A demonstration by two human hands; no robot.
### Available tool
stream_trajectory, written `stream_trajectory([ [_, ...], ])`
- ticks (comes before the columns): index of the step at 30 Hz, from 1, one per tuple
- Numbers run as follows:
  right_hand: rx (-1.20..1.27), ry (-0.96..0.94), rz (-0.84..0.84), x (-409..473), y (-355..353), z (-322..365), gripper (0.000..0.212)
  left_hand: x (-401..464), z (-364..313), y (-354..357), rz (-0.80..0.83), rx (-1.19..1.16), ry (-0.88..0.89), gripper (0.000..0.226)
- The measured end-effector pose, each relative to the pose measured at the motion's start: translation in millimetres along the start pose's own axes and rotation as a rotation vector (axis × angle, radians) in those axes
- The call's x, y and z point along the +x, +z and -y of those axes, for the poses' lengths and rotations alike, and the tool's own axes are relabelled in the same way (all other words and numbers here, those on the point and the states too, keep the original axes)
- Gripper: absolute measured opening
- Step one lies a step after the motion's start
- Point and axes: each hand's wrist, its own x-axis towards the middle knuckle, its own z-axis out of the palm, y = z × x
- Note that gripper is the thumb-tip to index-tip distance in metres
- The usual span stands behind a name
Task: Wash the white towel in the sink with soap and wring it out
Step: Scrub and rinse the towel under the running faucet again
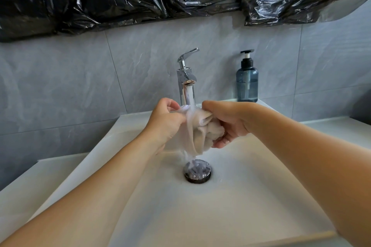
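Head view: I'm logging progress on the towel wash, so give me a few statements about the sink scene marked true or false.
1. Water runs from the faucet onto the towel. True.
2. Only the right hand holds the towel. False: the left hand grips it too.
3. The soap bottle stands on the sink's back ledge, right of the faucet. True.
4. The towel lies flat on the basin floor. False: it is bunched and held above the drain.
5. A hand presses the soap pump. False: neither hand touches the bottle.
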Motion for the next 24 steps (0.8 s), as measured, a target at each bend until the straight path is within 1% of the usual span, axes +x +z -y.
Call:
stream_trajectory([
  [2, 0.046, 0.015, 0.011, 3.4, 1.2, -2.9, 0.055, 0.9, 2.0, -1.3, 0.021, 0.057, 0.047, 0.030],
  [4, 0.070, 0.036, 0.033, 7.7, 1.2, -6.6, 0.074, 3.6, 7.5, -3.0, 0.044, 0.140, 0.107, 0.020],
  [5, 0.071, 0.048, 0.039, 9.3, 0.8, -8.6, 0.081, 4.7, 10.1, -3.1, 0.052, 0.186, 0.135, 0.022],
  [6, 0.072, 0.057, 0.037, 10.3, 0.9, -10.4, 0.083, 5.5, 12.3, -2.7, 0.058, 0.221, 0.153, 0.023],
  [8, 0.085, 0.065, 0.022, 10.5, 1.7, -13.2, 0.077, 4.9, 14.0, -2.9, 0.055, 0.268, 0.165, 0.023],
  [11, 0.129, 0.044, -0.025, 6.8, 4.3, -13.4, 0.057, 0.7, 13.6, -4.9, 0.041, 0.287, 0.163, 0.022],
  [13, 0.192, 0.026, -0.068, 4.1, 5.8, -10.9, 0.043, -1.3, 11.9, -4.6, 0.027, 0.281, 0.127, 0.020],
  [15, 0.257, 0.011, -0.097, 0.3, 9.0, -8.0, 0.035, -2.7, 5.4, -6.1, 0.027, 0.389, 0.066, 0.019],
  [17, 0.356, -0.002, -0.122, -3.7, 14.6, -3.3, 0.033, -3.1, -6.2, -13.5, 0.094, 0.552, 0.048, 0.017],
  [18, 0.425, -0.016, -0.131, -6.1, 18.5, -0.5, 0.034, -3.2, -13.4, -19.2, 0.173, 0.567, 0.059, 0.020],
  [20, 0.573, -0.045, -0.138, -10.8, 28.7, 4.4, 0.034, -7.8, -27.4, -31.0, 0.368, 0.454, 0.040, 0.036],
  [21, 0.635, -0.052, -0.140, -13.4, 33.7, 6.5, 0.035, -9.3, -31.3, -35.4, 0.430, 0.399, 0.028, 0.041],
  [22, 0.673, -0.056, -0.148, -14.5, 37.7, 7.9, 0.035, -9.7, -31.9, -37.8, 0.446, 0.392, 0.052, 0.040],
  [24, 0.673, -0.056, -0.161, -14.9, 39.7, 8.7, 0.033, -7.5, -25.8, -36.8, 0.382, 0.422, 0.159, 0.030],
])
